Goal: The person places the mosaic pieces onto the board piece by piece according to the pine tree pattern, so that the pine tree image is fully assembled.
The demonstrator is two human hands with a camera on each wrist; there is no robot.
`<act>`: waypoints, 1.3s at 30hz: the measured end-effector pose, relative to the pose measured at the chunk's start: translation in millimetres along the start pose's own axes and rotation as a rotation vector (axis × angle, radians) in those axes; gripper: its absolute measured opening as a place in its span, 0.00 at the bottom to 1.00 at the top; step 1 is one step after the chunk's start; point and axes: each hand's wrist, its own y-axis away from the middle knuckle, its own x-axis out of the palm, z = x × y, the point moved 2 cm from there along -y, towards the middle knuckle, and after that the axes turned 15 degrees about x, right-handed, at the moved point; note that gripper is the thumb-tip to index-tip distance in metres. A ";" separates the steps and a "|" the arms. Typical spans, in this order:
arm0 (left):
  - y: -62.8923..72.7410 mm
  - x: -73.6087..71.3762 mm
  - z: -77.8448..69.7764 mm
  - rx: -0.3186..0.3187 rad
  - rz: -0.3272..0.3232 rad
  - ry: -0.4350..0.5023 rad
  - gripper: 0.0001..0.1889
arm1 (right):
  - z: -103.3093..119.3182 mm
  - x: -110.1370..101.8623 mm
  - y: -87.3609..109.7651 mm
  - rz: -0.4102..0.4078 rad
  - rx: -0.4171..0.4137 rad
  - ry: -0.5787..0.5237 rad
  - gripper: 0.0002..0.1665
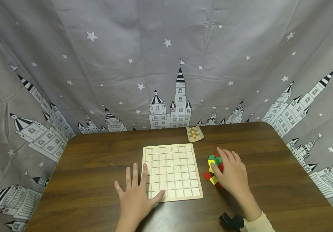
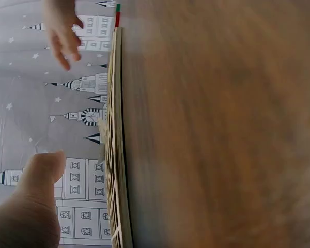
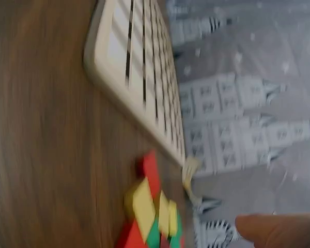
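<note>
A pale wooden grid board (image 1: 172, 172) lies on the brown table. My left hand (image 1: 136, 196) is at its near left corner, fingers spread and straight, thumb over the near edge; in the left wrist view the thumb (image 2: 36, 191) shows above the board's level. To the board's right is a small heap of red, yellow and green blocks (image 1: 212, 162). My right hand (image 1: 233, 174) hovers over the heap's right side with fingers loosely bent, hiding part of it. In the right wrist view its thumb (image 3: 271, 230) stands apart from the yellow block (image 3: 143, 209) and its neighbours.
A small curled card (image 1: 195, 134) printed with a coloured pattern sits at the table's back edge, behind the board. A grey curtain (image 1: 143, 64) with castles and stars hangs behind the table. A black strap piece (image 1: 231, 221) is by the right wrist.
</note>
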 end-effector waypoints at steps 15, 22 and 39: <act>17.7 26.3 15.1 0.090 -0.070 0.030 0.67 | -41.4 25.1 -56.6 0.198 -0.004 -0.082 0.28; 22.0 40.7 17.2 0.118 -0.043 0.080 0.66 | -37.7 32.2 -67.6 0.203 -0.029 -0.088 0.23; 23.7 44.5 16.7 0.116 -0.055 0.053 0.67 | -38.5 37.7 -85.7 0.237 -0.025 -0.102 0.15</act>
